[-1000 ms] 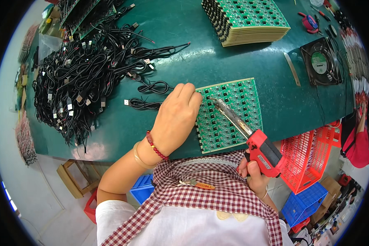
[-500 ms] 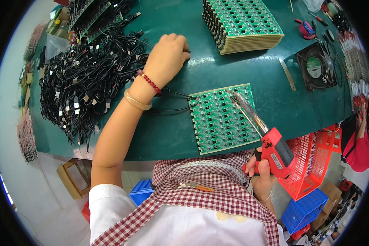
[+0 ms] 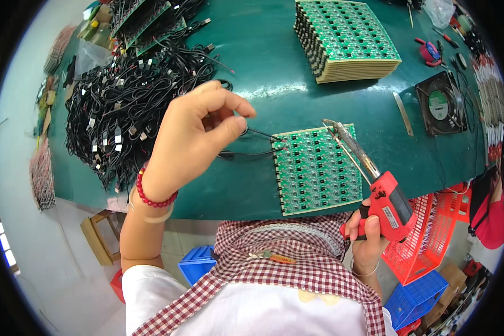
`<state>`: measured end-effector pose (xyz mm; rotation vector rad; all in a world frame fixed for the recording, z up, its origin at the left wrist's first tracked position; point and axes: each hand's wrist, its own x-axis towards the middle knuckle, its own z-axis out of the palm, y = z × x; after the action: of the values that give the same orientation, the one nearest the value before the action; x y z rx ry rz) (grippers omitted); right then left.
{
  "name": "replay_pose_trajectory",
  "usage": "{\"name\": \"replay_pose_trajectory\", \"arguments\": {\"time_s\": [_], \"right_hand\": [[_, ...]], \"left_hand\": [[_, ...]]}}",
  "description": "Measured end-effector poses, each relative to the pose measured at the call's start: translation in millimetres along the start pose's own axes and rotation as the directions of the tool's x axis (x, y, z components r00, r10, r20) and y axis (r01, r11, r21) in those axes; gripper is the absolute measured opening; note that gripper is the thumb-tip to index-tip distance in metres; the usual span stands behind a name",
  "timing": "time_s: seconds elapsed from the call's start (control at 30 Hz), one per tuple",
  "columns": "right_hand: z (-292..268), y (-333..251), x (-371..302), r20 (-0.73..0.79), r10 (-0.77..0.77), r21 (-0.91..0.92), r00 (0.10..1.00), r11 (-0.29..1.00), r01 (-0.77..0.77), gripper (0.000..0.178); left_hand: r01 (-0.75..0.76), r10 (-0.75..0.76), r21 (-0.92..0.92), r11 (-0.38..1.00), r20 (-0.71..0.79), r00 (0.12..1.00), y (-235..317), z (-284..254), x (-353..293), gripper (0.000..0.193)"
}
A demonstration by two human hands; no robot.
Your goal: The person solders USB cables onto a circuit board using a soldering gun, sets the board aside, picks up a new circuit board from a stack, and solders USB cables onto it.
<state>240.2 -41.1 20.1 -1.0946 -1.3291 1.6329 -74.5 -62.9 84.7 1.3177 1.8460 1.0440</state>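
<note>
My left hand (image 3: 199, 131) hangs above the table with its fingers curled, thumb and index tips almost together in a pinch; what they hold, if anything, I cannot make out. Just past the thumb, a black cable (image 3: 261, 134) runs to the left edge of a green circuit board panel (image 3: 319, 168); another black cable joins that edge slightly lower. At the right, my right hand (image 3: 367, 238) is wrapped round the handle of a red soldering gun (image 3: 387, 207). Its metal tip points up and left over the upper part of the panel.
Left lies a heap of black cables (image 3: 112, 112). A stack of circuit board panels (image 3: 347, 39) stands at the back. A fan (image 3: 439, 103), a metal strip (image 3: 403, 115) and pliers (image 3: 429, 52) lie right. Red baskets (image 3: 411, 263) stand beyond the near right table edge.
My left hand has come back toward me from beside the cable heap, its wrist turning to show the curled fingers. My right hand keeps the soldering gun over the panel. The whole view has shifted slightly.
</note>
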Motion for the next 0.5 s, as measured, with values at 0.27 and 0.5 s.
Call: {"name": "replay_pose_trajectory", "arguments": {"time_s": [0.27, 0.5], "right_hand": [[-2, 2, -3, 0.021, -0.009, 0.004, 1.0, 1.0, 0.009, 0.035], [-7, -2, -12, -0.1, -0.01, -0.044, 0.995, 0.999, 0.006, 0.035]], "left_hand": [[0.279, -0.24, -0.33, 0.902, 0.154, 0.958, -32, 58, -23, 0.015], [0.127, -0.12, -0.242, 0.962, 0.042, 0.992, -48, 82, -19, 0.015]]}}
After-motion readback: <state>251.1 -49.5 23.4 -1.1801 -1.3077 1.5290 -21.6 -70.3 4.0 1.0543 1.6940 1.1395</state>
